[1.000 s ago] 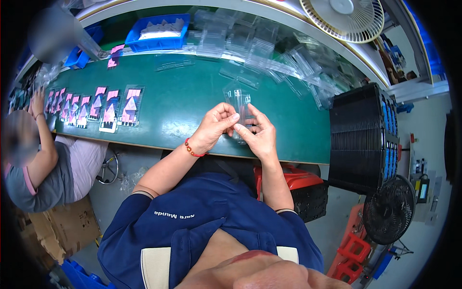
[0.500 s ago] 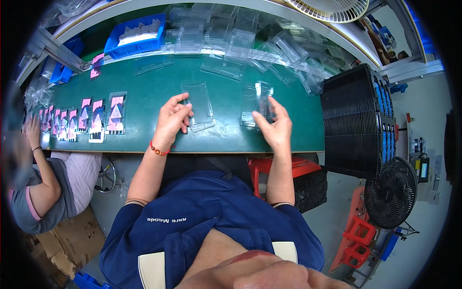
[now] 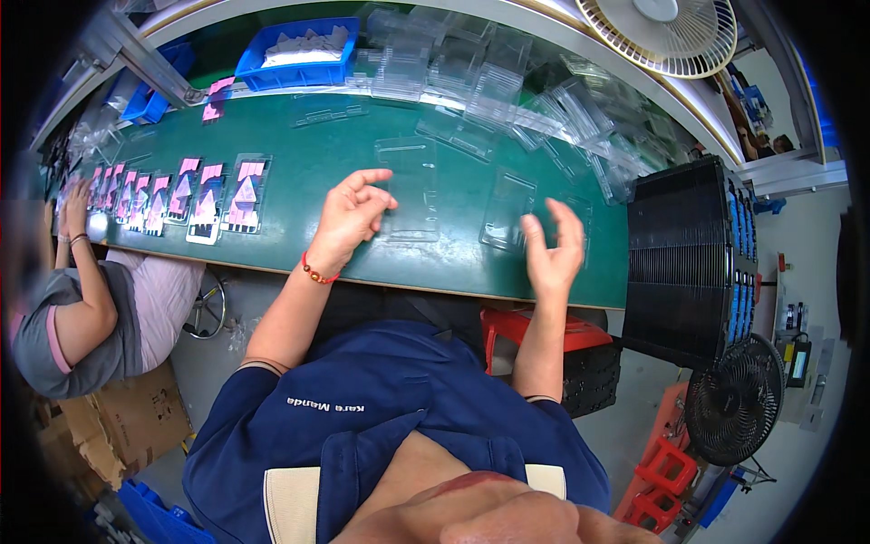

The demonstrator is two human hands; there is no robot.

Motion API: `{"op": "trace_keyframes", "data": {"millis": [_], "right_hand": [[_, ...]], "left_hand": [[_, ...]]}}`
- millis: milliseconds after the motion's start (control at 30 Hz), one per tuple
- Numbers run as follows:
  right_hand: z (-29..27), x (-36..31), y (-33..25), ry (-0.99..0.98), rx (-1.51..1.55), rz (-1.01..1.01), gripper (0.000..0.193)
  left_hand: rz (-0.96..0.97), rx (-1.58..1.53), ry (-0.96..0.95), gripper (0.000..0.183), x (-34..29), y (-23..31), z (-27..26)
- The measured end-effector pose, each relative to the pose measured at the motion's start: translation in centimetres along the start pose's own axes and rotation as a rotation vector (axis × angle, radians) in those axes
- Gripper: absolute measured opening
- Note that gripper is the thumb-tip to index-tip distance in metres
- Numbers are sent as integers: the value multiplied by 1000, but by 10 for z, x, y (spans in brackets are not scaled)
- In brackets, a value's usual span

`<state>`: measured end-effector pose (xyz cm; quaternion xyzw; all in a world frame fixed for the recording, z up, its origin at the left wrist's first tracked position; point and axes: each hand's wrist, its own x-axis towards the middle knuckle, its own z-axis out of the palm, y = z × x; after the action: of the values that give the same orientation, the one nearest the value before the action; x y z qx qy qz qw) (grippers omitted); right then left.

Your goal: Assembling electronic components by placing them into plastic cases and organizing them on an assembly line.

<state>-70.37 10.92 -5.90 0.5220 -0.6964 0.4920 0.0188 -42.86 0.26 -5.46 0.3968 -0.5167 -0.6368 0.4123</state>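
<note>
A clear plastic tray [image 3: 412, 195] lies flat on the green table, just right of my left hand [image 3: 353, 218]. That hand hovers at the tray's left edge, thumb and index finger apart, other fingers loosely curled, with nothing in it. Farther right, a second clear plastic tray [image 3: 506, 207] rests on the tabletop. Beside its right edge is my right hand [image 3: 555, 258], thumb and fingers spread and holding nothing. Part of another clear piece [image 3: 582, 222] shows behind the right hand; its shape is hard to make out.
Clear trays [image 3: 480, 77] are piled along the back. A blue bin [image 3: 299, 77] holds white pieces. Several packs with pink strips [image 3: 245, 195] line the left side, near a co-worker's hands [image 3: 74, 213]. A tall black tray stack [image 3: 680, 258] stands right; a fan [image 3: 734, 399] is beyond.
The glossy clear piece between my right thumb and fingers has been let go, and the tray there lies flat. My right hand has opened wider. The whole view has shifted slightly.
</note>
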Motion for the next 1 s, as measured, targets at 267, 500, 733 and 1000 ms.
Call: {"op": "trace_keyframes", "data": {"millis": [267,500,733,1000], "right_hand": [[62,-36,-92,-289,641,-37,62],[55,-12,-80,-133,438,-240,39],[81,-42,-84,-417,-77,-589,55],[78,-49,-60,-281,-228,-474,50]], "left_hand": [[29,-211,-135,22,-10,-5,20],[935,1000,177,23,-4,-15,-2],[718,1230,160,47,19,9,-25],[631,1635,594,5,86,16,-92]]}}
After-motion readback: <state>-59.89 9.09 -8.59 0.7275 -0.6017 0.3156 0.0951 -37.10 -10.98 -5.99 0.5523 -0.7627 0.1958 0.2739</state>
